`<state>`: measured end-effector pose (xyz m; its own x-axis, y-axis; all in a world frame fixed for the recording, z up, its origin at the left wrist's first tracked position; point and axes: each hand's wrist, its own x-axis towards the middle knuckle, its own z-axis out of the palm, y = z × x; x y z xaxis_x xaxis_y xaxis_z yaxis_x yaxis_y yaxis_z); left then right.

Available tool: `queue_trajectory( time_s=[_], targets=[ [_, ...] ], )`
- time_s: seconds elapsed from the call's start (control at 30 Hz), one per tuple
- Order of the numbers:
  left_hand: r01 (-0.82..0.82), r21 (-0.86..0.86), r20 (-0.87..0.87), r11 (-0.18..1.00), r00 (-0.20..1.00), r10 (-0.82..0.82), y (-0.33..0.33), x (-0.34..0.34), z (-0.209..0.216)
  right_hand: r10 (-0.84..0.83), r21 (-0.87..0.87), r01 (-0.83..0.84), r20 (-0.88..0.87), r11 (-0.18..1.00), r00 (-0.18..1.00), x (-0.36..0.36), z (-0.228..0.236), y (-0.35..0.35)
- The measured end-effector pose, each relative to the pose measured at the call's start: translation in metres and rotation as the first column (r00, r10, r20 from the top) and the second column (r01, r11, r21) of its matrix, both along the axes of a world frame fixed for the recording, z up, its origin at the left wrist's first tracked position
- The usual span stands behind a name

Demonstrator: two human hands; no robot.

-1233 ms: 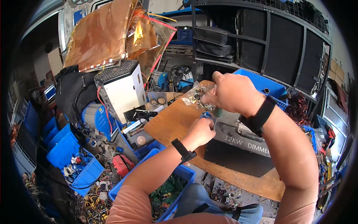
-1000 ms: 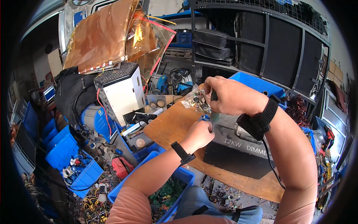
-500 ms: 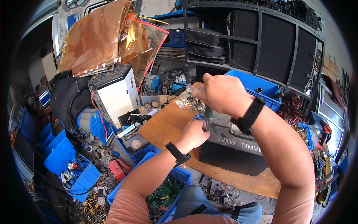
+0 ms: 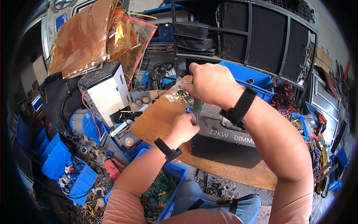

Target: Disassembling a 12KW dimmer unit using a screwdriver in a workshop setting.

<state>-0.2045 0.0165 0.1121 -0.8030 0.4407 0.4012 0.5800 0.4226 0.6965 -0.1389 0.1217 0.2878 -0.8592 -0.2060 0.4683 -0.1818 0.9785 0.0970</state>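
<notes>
My right hand (image 4: 215,85) is closed around the handle of a screwdriver (image 4: 198,107), which has a green see-through grip and stands nearly upright, shaft down. Below it, at the left end of a black metal box (image 4: 225,152), my left hand (image 4: 182,129) is closed beside the shaft. Its fingertips hide the tool's tip and whatever they grip. A small blue piece (image 4: 189,110) shows just behind the left fingers. On top of the box, partly covered by my right wrist, sits a metal fitting (image 4: 225,122).
Under the box lies a wooden tabletop (image 4: 149,121). A clear bag with small metal parts (image 4: 177,93) rests at its far edge. Beyond stands a blue crate (image 4: 238,72). Near my legs is a blue bin (image 4: 182,172) with green circuit boards. A white case (image 4: 108,99) stands left.
The view has shifted slightly right and down, so the scene sits further left and higher. Both hands keep nearly the same place at the box, the right one still on the screwdriver.
</notes>
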Motion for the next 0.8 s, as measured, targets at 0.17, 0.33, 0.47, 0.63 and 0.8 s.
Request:
queue_trajectory(
  time_s=[0.17,0.33,0.47,0.63,0.8],
  targets=[
    [-0.015,-0.036,-0.061,0.999,0.998,0.012,-0.002,0.004,0.003,-0.057,0.066,0.056,0.020,0.996,0.998,0.004,0.006,0.001],
    [-0.029,-0.034,-0.037,0.999,0.999,0.028,-0.001,0.005,0.003,0.252,0.004,-0.252,-0.029,0.968,0.967,-0.014,-0.005,0.016],
    [-0.054,-0.044,-0.027,0.998,0.998,0.053,-0.002,0.005,0.002,0.255,-0.044,-0.251,0.123,0.967,0.959,-0.001,0.002,0.001],
    [-0.035,-0.028,-0.034,0.999,0.999,0.034,0.000,0.009,0.006,0.065,-0.090,-0.053,0.129,0.995,0.990,-0.008,-0.001,0.000],
    [-0.021,-0.018,-0.014,1.000,1.000,0.020,-0.001,0.009,0.006,0.233,-0.096,-0.232,0.002,0.968,0.972,-0.008,-0.011,0.006]
  ],
)
